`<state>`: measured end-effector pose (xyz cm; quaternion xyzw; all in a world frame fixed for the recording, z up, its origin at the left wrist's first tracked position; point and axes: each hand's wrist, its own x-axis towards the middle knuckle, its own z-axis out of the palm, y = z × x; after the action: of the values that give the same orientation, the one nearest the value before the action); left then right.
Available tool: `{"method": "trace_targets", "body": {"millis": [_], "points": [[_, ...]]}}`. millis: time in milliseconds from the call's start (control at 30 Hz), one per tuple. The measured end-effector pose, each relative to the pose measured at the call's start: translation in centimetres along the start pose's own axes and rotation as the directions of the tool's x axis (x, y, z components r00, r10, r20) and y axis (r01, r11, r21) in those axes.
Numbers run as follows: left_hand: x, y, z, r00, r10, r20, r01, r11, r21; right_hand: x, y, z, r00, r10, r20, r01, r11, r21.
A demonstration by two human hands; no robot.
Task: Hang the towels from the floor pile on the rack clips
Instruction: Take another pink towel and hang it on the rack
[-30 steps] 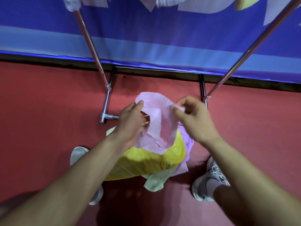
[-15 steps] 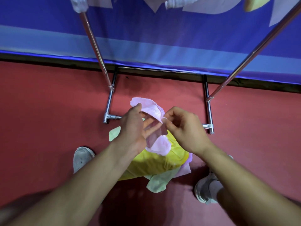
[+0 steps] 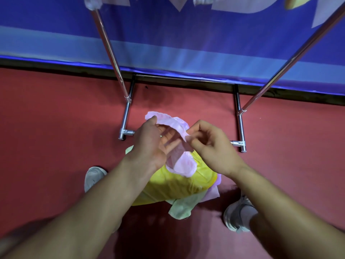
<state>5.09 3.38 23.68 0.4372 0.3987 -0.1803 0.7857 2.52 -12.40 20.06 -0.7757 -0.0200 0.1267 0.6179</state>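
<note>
Over the last second the two hands have drawn close together, and the pink towel (image 3: 182, 163), then spread wide between them, is now bunched and hangs lower.

The red floor (image 3: 56, 146) fills most of the view. Along its far edge hangs a blue banner (image 3: 186, 43) with large pale shapes cut off at the top, too little of them showing to read. The chrome rack (image 3: 110, 47) stands at that edge, its two feet reaching toward the person. Between the feet lies the pile: a yellow towel (image 3: 177, 184) on top, a pale green towel (image 3: 183, 206) and a lilac towel (image 3: 213, 193) poking out from its near side.

The pink towel is held just above the pile. The left hand (image 3: 147, 144) grasps its upper edge with the thumb, fingers spread behind the thin cloth. The right hand (image 3: 211, 148) pinches its edge between thumb and forefinger. A grey shoe (image 3: 93, 176) stands on either side of the pile.
</note>
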Motion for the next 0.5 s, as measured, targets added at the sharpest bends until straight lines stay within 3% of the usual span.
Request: {"method": "trace_targets", "body": {"millis": [167,267,333,400,433,500], "points": [[-0.1,0.3,0.2,1.000,-0.015,0.001,0.015,0.999,-0.033,-0.1,0.4,0.2,1.000,0.000,0.019,0.001,1.000,-0.027],[0.7,0.3,-0.3,0.986,0.156,-0.051,-0.142,0.967,0.213,0.3,0.4,-0.4,0.997,-0.026,-0.070,0.019,0.996,-0.088],[1.4,0.5,-1.0,0.914,0.402,-0.052,-0.304,0.765,0.567,0.5,0.1,-1.2,0.991,-0.062,-0.117,0.046,0.990,-0.133],[2.0,0.7,-1.7,0.842,0.539,0.013,-0.337,0.507,0.794,0.7,-0.3,-2.1,0.985,-0.091,-0.146,0.067,0.984,-0.166],[1.9,0.7,-1.9,0.820,0.571,0.030,-0.332,0.432,0.839,0.7,-0.5,-2.6,0.982,-0.104,-0.158,0.075,0.981,-0.177],[1.6,1.0,-2.1,0.796,0.604,0.027,-0.332,0.400,0.854,0.7,-0.9,-3.2,0.974,-0.140,-0.178,0.099,0.970,-0.220]]}}
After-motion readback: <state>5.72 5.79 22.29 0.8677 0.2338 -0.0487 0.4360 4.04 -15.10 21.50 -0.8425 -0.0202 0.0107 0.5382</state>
